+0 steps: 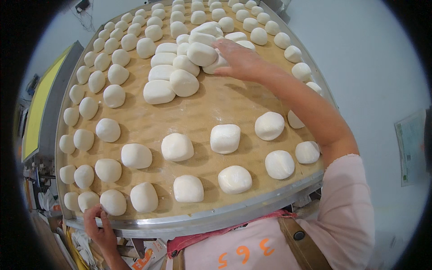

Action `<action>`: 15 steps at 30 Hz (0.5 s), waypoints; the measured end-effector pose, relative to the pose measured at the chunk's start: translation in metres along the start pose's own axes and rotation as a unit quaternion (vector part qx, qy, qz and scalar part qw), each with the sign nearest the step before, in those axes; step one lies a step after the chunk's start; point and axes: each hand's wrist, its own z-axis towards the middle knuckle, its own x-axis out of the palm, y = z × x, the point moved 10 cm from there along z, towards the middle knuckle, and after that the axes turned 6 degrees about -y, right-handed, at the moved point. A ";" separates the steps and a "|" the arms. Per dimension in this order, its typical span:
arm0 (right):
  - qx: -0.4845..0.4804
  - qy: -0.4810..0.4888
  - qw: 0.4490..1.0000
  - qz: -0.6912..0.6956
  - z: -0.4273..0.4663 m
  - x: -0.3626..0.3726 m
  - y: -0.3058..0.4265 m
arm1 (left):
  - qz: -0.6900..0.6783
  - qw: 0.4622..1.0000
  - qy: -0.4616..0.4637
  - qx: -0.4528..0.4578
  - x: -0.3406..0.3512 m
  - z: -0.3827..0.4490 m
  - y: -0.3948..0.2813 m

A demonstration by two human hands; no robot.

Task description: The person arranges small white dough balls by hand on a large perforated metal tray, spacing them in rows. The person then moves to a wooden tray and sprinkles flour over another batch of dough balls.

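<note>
My right hand (pixel 238 60) reaches into a heap of white dough pieces (pixel 184 82) near the far middle of a mesh-lined tray (pixel 209 104). Its thumb and fingers span a dough piece (pixel 215 64) at the heap's right side; part of that piece is hidden by the hand. At the tray's near left corner is my left hand (pixel 99 226), thumb and forefinger slightly apart. Its fingertips are at the metal rim (pixel 162 224), close against a rounded dough piece (pixel 113 202). Other pieces in the heap lean on or overlap each other.
Spaced dough pieces stand in rows along the tray's left side (pixel 97 81), right side (pixel 301 71) and near edge (pixel 189 189). A yellow-faced panel (pixel 47 101) is at the left. Bags and papers (pixel 148 254) lie below the near rim. A wall (pixel 368 67) rises at the right.
</note>
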 end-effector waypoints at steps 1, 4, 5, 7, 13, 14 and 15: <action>-0.006 -0.004 1.000 0.010 0.010 0.003 0.003 | 0.000 1.000 0.002 0.000 0.000 0.001 -0.001; -0.018 0.005 0.999 0.029 0.035 0.011 0.020 | 0.002 1.000 0.008 -0.001 0.001 0.002 -0.003; -0.020 0.020 0.999 0.028 0.041 0.013 0.033 | 0.004 1.000 0.009 -0.004 0.000 0.001 -0.003; -0.026 0.028 0.999 0.025 0.044 0.020 0.044 | 0.003 1.000 0.008 -0.005 0.000 0.001 -0.003; -0.042 0.023 0.998 -0.050 0.036 0.005 0.059 | -0.003 1.000 0.011 -0.006 0.002 0.000 0.000; -0.039 0.038 0.997 -0.063 0.035 0.017 0.053 | 0.002 1.000 0.004 0.000 0.002 0.000 0.000; -0.037 0.051 0.995 -0.074 0.034 0.020 0.052 | 0.009 1.000 -0.006 0.006 0.000 0.001 0.000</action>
